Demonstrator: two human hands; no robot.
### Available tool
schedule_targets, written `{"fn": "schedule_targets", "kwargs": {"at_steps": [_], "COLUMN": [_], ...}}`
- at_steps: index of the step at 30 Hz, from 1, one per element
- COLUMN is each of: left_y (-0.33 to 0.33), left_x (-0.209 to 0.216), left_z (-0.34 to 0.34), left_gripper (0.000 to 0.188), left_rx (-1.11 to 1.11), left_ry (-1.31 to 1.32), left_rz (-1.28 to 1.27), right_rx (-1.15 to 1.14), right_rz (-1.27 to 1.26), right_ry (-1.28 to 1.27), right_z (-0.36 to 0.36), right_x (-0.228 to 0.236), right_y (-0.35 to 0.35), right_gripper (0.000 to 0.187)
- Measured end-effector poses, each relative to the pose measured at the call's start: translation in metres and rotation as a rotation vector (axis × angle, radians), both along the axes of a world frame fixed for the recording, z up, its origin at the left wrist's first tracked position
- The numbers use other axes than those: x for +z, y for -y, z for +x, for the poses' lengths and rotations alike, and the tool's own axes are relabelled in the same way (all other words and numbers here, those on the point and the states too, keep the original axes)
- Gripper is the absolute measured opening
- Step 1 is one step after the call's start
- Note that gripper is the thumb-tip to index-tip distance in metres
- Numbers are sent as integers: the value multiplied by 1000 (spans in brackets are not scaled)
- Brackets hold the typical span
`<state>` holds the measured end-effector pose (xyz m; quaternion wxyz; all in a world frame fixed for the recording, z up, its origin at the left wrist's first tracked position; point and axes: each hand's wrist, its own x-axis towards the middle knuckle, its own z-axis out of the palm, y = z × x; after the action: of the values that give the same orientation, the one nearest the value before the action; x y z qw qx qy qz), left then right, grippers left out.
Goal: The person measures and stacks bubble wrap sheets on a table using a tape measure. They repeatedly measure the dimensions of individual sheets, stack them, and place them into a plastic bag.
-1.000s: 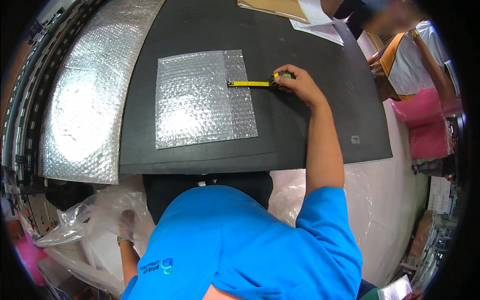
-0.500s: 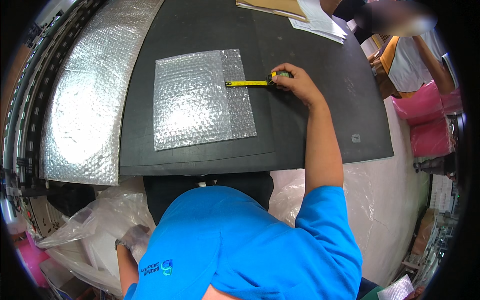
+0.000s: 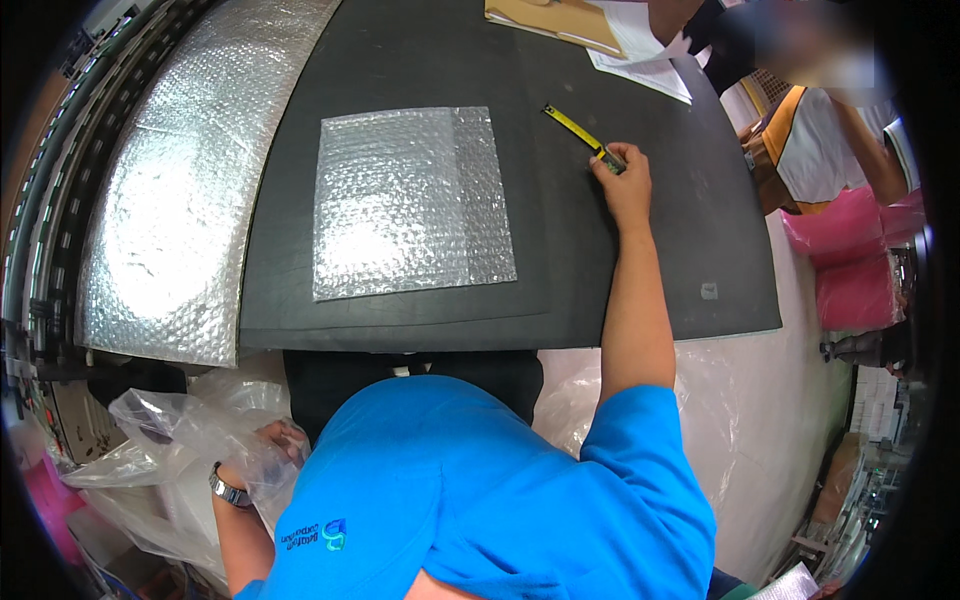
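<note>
My right hand [image 3: 622, 180] rests on the black table mat [image 3: 650, 285], closed on a tape measure [image 3: 606, 156]. Its short yellow blade [image 3: 568, 121] points up and to the left, away from the hand. A square sheet of bubble wrap [image 3: 410, 200] lies flat on the mat, left of the hand and apart from it. My left hand [image 3: 278, 443], with a wristwatch on its wrist, is low at the left below the table edge. It grips a crumpled clear plastic bag [image 3: 165, 430]. My blue shirt fills the lower middle.
A wide web of bubble wrap [image 3: 170, 200] drapes over the table's left side. Brown cardboard [image 3: 550, 18] and white papers [image 3: 640, 45] lie at the far edge. Another person [image 3: 830, 140] stands at the upper right, beside pink bags [image 3: 850, 270]. White plastic sheeting [image 3: 760, 420] covers the floor on the right.
My right hand has slid right, away from the bubble wrap sheet, and the yellow blade has swung from level to slanting up-left. My left hand has come up into the plastic bag.
</note>
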<state>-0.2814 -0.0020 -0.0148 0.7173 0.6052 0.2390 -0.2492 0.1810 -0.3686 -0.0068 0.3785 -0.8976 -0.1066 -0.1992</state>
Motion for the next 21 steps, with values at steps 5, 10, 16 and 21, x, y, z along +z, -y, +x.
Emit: {"fn": "schedule_targets", "kwargs": {"at_steps": [5,10,16,21], "left_y": [11,16,26,47], "left_x": [-10,-40,-90,-68], "left_z": [14,23,16,40], "left_gripper": [23,29,52,89], "left_rx": [20,-361,226,118], "left_ry": [-27,665,247,172], "left_rz": [263,915,525,913], "right_rx": [9,289,449,591], "right_rz": [-284,-344,-599,-697], "right_ry": [98,-344,-337,-312], "right_z": [-13,-71,-106,-116], "right_x": [8,48,34,37], "right_y": [-24,-95,-160,-166], "right_gripper": [41,66,87,78]}}
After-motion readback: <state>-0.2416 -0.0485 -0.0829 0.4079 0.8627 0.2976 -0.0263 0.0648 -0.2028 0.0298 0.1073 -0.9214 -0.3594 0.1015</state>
